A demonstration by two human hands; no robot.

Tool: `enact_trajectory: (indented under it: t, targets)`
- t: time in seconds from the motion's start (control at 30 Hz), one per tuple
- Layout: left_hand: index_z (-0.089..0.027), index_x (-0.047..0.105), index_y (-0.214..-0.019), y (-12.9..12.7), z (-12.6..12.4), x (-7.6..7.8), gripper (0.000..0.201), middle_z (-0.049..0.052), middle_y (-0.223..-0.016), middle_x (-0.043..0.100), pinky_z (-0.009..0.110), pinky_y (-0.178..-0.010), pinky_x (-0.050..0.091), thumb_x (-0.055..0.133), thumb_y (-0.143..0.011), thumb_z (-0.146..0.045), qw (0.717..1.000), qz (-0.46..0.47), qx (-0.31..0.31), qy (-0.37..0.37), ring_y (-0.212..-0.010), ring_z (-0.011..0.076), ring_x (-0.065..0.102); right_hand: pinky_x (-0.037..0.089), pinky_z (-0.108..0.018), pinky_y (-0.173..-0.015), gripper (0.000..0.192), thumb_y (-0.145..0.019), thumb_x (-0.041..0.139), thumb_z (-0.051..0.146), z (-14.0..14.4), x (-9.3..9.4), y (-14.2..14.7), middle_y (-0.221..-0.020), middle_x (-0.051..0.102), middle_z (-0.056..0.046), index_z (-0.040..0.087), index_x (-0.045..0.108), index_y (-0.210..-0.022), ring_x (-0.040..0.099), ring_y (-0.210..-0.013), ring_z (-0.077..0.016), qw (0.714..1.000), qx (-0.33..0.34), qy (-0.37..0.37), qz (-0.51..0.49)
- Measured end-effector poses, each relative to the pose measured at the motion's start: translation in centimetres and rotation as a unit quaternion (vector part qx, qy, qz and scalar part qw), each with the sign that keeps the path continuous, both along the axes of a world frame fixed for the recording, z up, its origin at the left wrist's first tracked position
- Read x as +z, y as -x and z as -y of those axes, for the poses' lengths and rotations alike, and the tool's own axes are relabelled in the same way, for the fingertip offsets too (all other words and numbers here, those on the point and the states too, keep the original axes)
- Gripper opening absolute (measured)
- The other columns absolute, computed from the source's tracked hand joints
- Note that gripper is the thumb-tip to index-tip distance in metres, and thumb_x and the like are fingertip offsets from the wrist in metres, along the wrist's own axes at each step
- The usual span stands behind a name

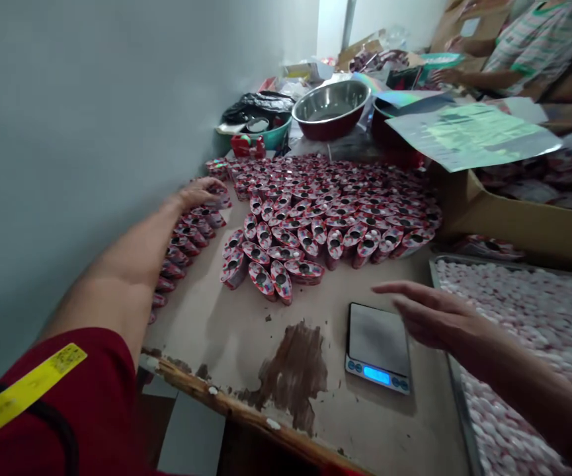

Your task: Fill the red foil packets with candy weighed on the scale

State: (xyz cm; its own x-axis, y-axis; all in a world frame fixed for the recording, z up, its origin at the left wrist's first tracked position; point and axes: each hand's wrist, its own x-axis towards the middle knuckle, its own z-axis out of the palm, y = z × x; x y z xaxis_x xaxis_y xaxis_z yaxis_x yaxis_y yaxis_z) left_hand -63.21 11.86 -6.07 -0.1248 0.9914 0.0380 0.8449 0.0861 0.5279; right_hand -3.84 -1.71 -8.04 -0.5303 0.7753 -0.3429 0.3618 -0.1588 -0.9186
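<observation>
**Two hands over a table of small red boxes**

The left hand (197, 193) reaches far along the grey wall (92, 119) and rests, fingers loosely curved, on the end of a row of small red boxes (186, 238) that runs beside the wall. I cannot tell if it grips one. A big group of the same boxes (325, 211) lies in the middle of the table (246, 330). The right hand (432, 316) is flat, fingers spread, holding nothing, and hovers just beside a small digital scale (379, 347) and near a tray of pale candies (538, 317). Behind stand a steel bowl (331, 106) and a cardboard box (514, 218). Another person's arm (474, 78) works at the far side
</observation>
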Motion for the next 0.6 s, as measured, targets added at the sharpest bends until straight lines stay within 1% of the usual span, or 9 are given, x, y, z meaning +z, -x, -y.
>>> enact_trajectory:
  t: [0.07, 0.13, 0.2, 0.27, 0.3, 0.37, 0.47, 0.53, 0.6]
  targets:
    - [-0.016, 0.075, -0.088, 1.1, 0.6, -1.4, 0.043, -0.001, -0.081, 0.074, 0.029, -0.091, 0.054, 0.085, -0.071, -0.054, 1.000, -0.004, 0.002, 0.027, -0.088, 0.0175, 0.061, 0.031, -0.027, -0.054, 0.057, -0.101, 0.060, 0.065, -1.0, 0.3, 3.7, -0.062, 0.038, 0.006, 0.019, 0.071, -0.134, 0.036, -0.053, -0.0134, 0.995, 0.059, -0.072, 0.033]
    - [-0.014, 0.076, -0.092, 1.6, 1.5, -2.1, 0.041, -0.002, -0.086, 0.076, 0.029, -0.099, 0.052, 0.078, -0.081, -0.054, 1.000, -0.017, 0.005, 0.025, -0.092, 0.0150, 0.059, 0.037, -0.029, -0.064, 0.044, -0.106, 0.056, 0.051, -2.0, 0.1, 7.0, -0.067, 0.055, 0.001, 0.020, 0.071, -0.135, 0.051, -0.062, -0.0164, 0.961, 0.121, -0.215, 0.122]
    - [-0.012, 0.076, -0.104, 1.5, 2.5, -2.1, 0.042, 0.000, -0.103, 0.078, 0.030, -0.114, 0.045, 0.074, -0.086, -0.050, 0.999, -0.038, 0.006, -0.007, -0.103, 0.0140, 0.056, 0.039, -0.031, -0.069, 0.040, -0.109, 0.052, 0.038, -2.9, -0.5, 9.7, -0.082, 0.072, -0.006, 0.021, 0.068, -0.141, 0.065, -0.074, -0.0220, 0.891, 0.171, -0.335, 0.254]
    - [-0.013, 0.076, -0.118, 0.6, 4.0, -1.9, 0.048, 0.003, -0.122, 0.077, 0.033, -0.123, 0.037, 0.076, -0.085, -0.047, 0.998, -0.056, -0.006, -0.040, -0.112, 0.0144, 0.055, 0.038, -0.032, -0.068, 0.041, -0.110, 0.049, 0.031, -3.4, -1.1, 11.9, -0.093, 0.079, -0.011, 0.022, 0.063, -0.147, 0.074, -0.083, -0.0274, 0.818, 0.218, -0.393, 0.359]
    - [-0.014, 0.075, -0.122, -0.1, 5.0, -1.7, 0.051, 0.004, -0.129, 0.076, 0.035, -0.125, 0.036, 0.078, -0.084, -0.046, 0.996, -0.063, -0.021, -0.053, -0.116, 0.0154, 0.055, 0.037, -0.032, -0.066, 0.040, -0.110, 0.047, 0.029, -3.4, -1.3, 12.8, -0.095, 0.081, -0.012, 0.023, 0.063, -0.146, 0.076, -0.085, -0.0291, 0.790, 0.241, -0.410, 0.387]
    - [-0.016, 0.077, -0.123, -2.0, 7.6, -1.6, 0.052, 0.008, -0.133, 0.074, 0.040, -0.125, 0.039, 0.080, -0.082, -0.047, 0.991, -0.088, -0.066, -0.082, -0.120, 0.0194, 0.059, 0.036, -0.033, -0.064, 0.037, -0.109, 0.043, 0.022, -3.3, -1.5, 14.2, -0.096, 0.082, -0.013, 0.022, 0.066, -0.138, 0.078, -0.088, -0.0299, 0.754, 0.282, -0.434, 0.404]
    - [-0.022, 0.081, -0.115, -5.3, 12.4, -1.9, 0.044, 0.010, -0.131, 0.076, 0.048, -0.122, 0.045, 0.077, -0.084, -0.053, 0.971, -0.137, -0.116, -0.157, -0.124, 0.0274, 0.065, 0.033, -0.033, -0.063, 0.038, -0.104, 0.040, 0.010, -2.9, -0.7, 15.1, -0.097, 0.082, -0.014, 0.019, 0.068, -0.129, 0.079, -0.088, -0.0279, 0.740, 0.292, -0.444, 0.412]
    - [-0.026, 0.082, -0.114, -7.2, 15.6, -2.1, 0.043, 0.008, -0.128, 0.078, 0.050, -0.119, 0.048, 0.074, -0.086, -0.057, 0.963, -0.137, -0.102, -0.209, -0.123, 0.0298, 0.068, 0.031, -0.033, -0.062, 0.038, -0.103, 0.042, 0.009, -2.8, 0.7, 14.5, -0.099, 0.082, -0.014, 0.019, 0.068, -0.128, 0.078, -0.088, -0.0267, 0.741, 0.272, -0.440, 0.429]
    - [-0.028, 0.082, -0.113, -8.5, 18.3, -2.3, 0.044, 0.006, -0.125, 0.079, 0.050, -0.117, 0.051, 0.073, -0.085, -0.061, 0.963, -0.114, -0.066, -0.234, -0.120, 0.0311, 0.071, 0.028, -0.033, -0.062, 0.035, -0.103, 0.045, 0.012, -2.6, 2.5, 12.7, -0.101, 0.082, -0.013, 0.021, 0.069, -0.128, 0.076, -0.086, -0.0255, 0.738, 0.246, -0.440, 0.448]
